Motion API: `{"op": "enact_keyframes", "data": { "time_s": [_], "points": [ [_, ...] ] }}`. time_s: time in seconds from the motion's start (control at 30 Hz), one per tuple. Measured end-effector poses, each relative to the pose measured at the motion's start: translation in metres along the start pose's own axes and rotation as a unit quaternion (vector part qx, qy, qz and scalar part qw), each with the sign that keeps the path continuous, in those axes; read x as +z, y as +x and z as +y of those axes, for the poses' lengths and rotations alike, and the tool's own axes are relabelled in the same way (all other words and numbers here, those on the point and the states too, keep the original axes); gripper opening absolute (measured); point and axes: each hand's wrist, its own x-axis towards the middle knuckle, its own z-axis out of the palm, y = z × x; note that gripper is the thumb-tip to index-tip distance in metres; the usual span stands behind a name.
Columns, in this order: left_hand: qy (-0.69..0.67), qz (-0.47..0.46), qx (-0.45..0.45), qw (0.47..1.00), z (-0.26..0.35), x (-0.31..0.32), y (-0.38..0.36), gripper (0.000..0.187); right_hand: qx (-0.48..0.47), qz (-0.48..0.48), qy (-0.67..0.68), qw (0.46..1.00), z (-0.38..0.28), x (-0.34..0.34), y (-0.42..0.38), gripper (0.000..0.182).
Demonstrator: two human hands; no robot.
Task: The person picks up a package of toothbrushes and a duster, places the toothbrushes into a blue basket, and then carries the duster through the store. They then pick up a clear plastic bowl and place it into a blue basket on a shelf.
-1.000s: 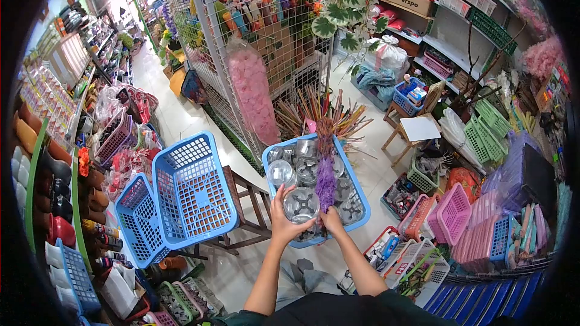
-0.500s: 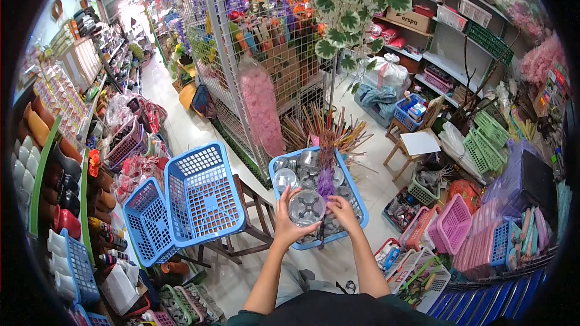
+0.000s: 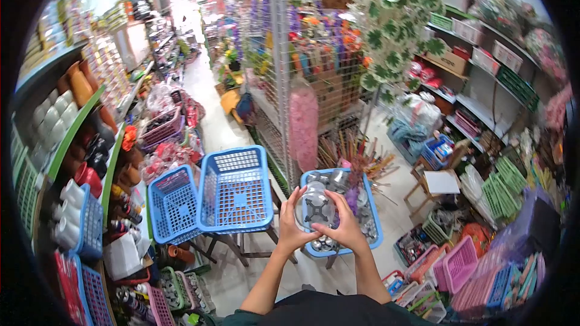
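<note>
A clear plastic jar (image 3: 316, 208) with a cross-shaped base is held up between both hands, its bottom toward me. My left hand (image 3: 292, 227) grips its left side and my right hand (image 3: 346, 227) cups its right side. Just behind it a blue basket (image 3: 373, 205) holds several more clear jars and a purple feathery stem (image 3: 352, 197).
Two empty blue baskets (image 3: 235, 188) lean on a wooden stool at the left. A wire mesh rack (image 3: 284, 72) with hanging goods stands behind. Shelves of pots and bottles line the left; pink and green baskets (image 3: 459, 262) crowd the floor at right. A tiled aisle (image 3: 208, 102) runs back.
My right hand left the purple stem and came onto the jar, which both hands raised closer to me. My view swung left and up, showing more of the aisle.
</note>
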Motion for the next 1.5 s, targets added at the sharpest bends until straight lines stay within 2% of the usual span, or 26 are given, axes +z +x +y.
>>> {"op": "enact_keyframes", "data": {
  "time_s": [0.07, 0.17, 0.23, 0.3, 0.5, 0.73, 0.8, 1.07, 1.1, 1.27, 1.37, 1.43, 1.5],
  "points": [
    [0.027, 0.016, -0.022, 0.999, 0.006, -0.023, -0.001, 0.109, -0.061, -0.019, -0.037, 0.997, -0.007, 0.015, 0.010, 0.084],
    [0.099, 0.106, 0.004, 0.989, 0.019, -0.059, -0.003, 0.102, -0.064, -0.072, -0.002, 0.995, -0.032, 0.043, 0.023, 0.087],
    [0.129, 0.132, -0.002, 0.983, 0.026, -0.086, -0.012, 0.099, -0.107, -0.095, 0.017, 0.990, -0.036, 0.068, 0.029, 0.090],
    [0.171, 0.162, -0.015, 0.972, 0.030, -0.117, -0.027, 0.095, -0.112, -0.141, 0.053, 0.982, -0.044, 0.096, 0.032, 0.091],
    [0.283, 0.278, -0.074, 0.915, 0.060, -0.216, -0.099, 0.093, -0.136, -0.290, 0.113, 0.940, -0.091, 0.199, 0.017, 0.091],
    [0.377, 0.392, -0.095, 0.834, 0.117, -0.291, -0.173, 0.094, -0.158, -0.385, 0.183, 0.891, -0.152, 0.302, -0.033, 0.097],
    [0.405, 0.416, -0.111, 0.807, 0.129, -0.304, -0.198, 0.094, -0.174, -0.401, 0.158, 0.886, -0.169, 0.321, -0.052, 0.100],
    [0.536, 0.465, -0.139, 0.690, 0.191, -0.335, -0.286, 0.088, -0.157, -0.518, 0.279, 0.793, -0.223, 0.380, -0.130, 0.108],
    [0.551, 0.468, -0.144, 0.676, 0.200, -0.335, -0.295, 0.086, -0.224, -0.500, 0.239, 0.802, -0.224, 0.389, -0.138, 0.108],
    [0.566, 0.515, -0.147, 0.627, 0.244, -0.332, -0.332, 0.078, -0.238, -0.550, 0.267, 0.755, -0.256, 0.406, -0.183, 0.103],
    [0.584, 0.511, -0.166, 0.609, 0.270, -0.333, -0.358, 0.086, -0.243, -0.563, 0.281, 0.738, -0.283, 0.408, -0.205, 0.096],
    [0.558, 0.514, -0.168, 0.629, 0.295, -0.335, -0.368, 0.096, -0.260, -0.564, 0.303, 0.723, -0.298, 0.416, -0.219, 0.095],
    [0.609, 0.507, -0.184, 0.582, 0.317, -0.335, -0.383, 0.096, -0.283, -0.558, 0.338, 0.703, -0.314, 0.430, -0.233, 0.095]
  ]
}}
